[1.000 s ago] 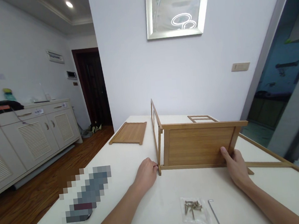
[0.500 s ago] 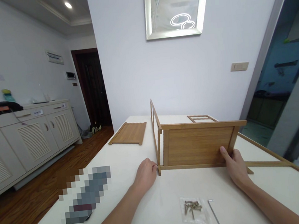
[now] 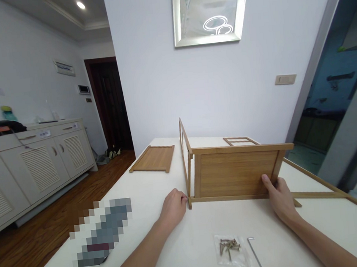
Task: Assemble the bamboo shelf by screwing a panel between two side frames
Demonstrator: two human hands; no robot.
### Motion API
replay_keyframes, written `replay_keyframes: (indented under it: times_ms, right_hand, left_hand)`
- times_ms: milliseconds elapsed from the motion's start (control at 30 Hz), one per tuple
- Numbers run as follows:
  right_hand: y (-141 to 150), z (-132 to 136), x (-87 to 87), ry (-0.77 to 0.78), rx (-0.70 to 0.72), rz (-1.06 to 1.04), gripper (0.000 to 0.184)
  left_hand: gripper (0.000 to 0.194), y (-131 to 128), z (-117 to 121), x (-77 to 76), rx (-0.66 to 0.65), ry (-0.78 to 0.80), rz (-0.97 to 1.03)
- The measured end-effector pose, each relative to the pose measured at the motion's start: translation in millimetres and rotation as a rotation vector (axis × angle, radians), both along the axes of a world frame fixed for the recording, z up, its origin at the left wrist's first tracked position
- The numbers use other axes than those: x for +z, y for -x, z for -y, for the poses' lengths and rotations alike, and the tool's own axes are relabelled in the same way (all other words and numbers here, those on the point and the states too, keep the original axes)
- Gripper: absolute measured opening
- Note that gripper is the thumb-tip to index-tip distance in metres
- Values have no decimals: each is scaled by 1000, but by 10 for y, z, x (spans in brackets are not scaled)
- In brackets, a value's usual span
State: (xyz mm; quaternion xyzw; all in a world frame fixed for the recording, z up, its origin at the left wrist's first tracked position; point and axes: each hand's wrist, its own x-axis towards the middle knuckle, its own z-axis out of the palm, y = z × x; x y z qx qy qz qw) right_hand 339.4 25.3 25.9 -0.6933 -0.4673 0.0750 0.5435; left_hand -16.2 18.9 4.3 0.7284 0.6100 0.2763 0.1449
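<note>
A wooden panel (image 3: 234, 174) stands on its long edge, joined at the left to an upright open wooden frame (image 3: 186, 162). My right hand (image 3: 281, 199) grips the panel near its lower right corner, thumb on the front face. Closed in a pinch, my left hand (image 3: 174, 206) is at the frame's lower front corner; whatever its fingertips hold is too small and hidden to name. Nearer me lie a clear plastic bag (image 3: 243, 261) with several screws (image 3: 229, 247) on it and an L-shaped hex key (image 3: 255, 253).
The white table (image 3: 185, 256) also bears another wooden panel (image 3: 153, 159) at the back left and open wooden frames (image 3: 315, 195) at the right and behind. A pixelated dark object (image 3: 104, 232) with a cable lies at the left. The wall (image 3: 218, 91) rises behind the table.
Almost nothing differs. The view has shifted very slightly; both hands keep their places at the panel and the frame corner.
</note>
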Motion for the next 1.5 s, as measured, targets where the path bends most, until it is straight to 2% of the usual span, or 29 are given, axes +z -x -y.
replay_keyframes:
  times_ms: [200,367,533,700,900,1233,1500]
  right_hand:
    - [5,-8,-2,-10,2,0,54]
    - [-17,-16,-27,-22,2,4,54]
    - [-15,-10,-17,-18,1,2,54]
    - [-7,-5,-10,4,-4,9,54]
    - [-12,-13,-21,-6,4,-1,53]
    - [-13,-23,-26,-30,2,9,54]
    - [-30,-31,-42,-23,0,4,54]
  left_hand:
    - [17,-14,-26,-16,14,14,22]
    - [24,-6,-41,-26,47,12,43]
    - [25,-2,-7,-13,8,-5,10]
    - [17,-12,-42,-50,10,0,32]
    - [23,6,-55,-52,41,-6,51]
    - [18,-19,-44,-54,12,2,35]
    - [23,-8,-54,-82,20,-4,47]
